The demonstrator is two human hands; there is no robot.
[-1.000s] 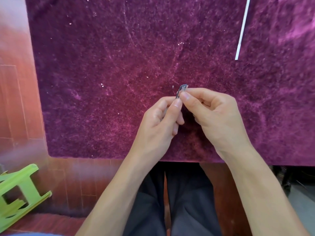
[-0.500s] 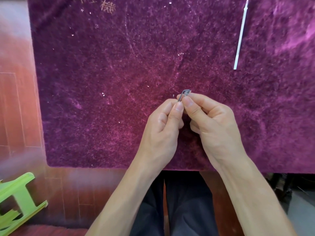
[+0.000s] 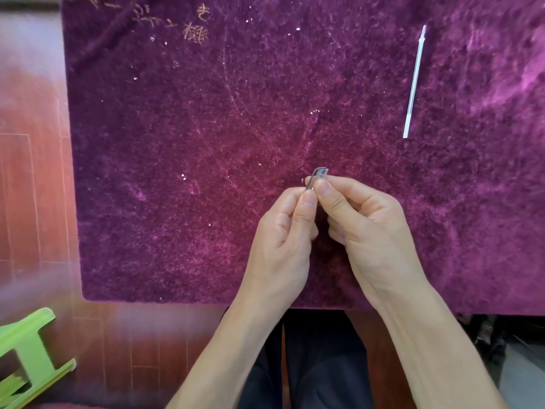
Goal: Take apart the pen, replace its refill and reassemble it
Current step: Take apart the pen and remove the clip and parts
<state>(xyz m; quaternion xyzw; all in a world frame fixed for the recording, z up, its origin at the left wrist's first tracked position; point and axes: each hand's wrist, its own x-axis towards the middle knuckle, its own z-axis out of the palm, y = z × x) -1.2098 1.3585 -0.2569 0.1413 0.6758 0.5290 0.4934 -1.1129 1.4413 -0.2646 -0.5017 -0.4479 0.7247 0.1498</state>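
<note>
The pen point(image 3: 319, 173) was held above the near middle of the purple cloth point(image 3: 177, 172), gripped between both hands. Only its upper end was visible, a short grey, partly transparent piece protruding above the fingertips; the rest of the barrel was hidden behind the fingers, so its state of assembly could not be determined. The left hand point(image 3: 283, 231) pinched the pen from the left, its thumb laid along the shaft and its fingers curled together behind it. The right hand point(image 3: 368, 228) pinched the same end from the right, its thumb pressed against the shaft just above the left thumb and its remaining fingers curled inward toward the palm. The two thumb tips were touching or nearly touching. Whether the hands rested on the cloth or were raised above it could not be determined. A thin white refill point(image 3: 414, 81) lay flat on the cloth at the far right, well apart from both hands, running nearly lengthwise away from the person with its pointed tip at the far end. Gold embroidered characters point(image 3: 194, 32) were located near the far edge of the cloth. A wooden floor point(image 3: 35, 202) was visible to the left, a green plastic stool point(image 3: 26, 358) stood at the lower left, and dark trousers point(image 3: 318, 364) appeared between the forearms.
</note>
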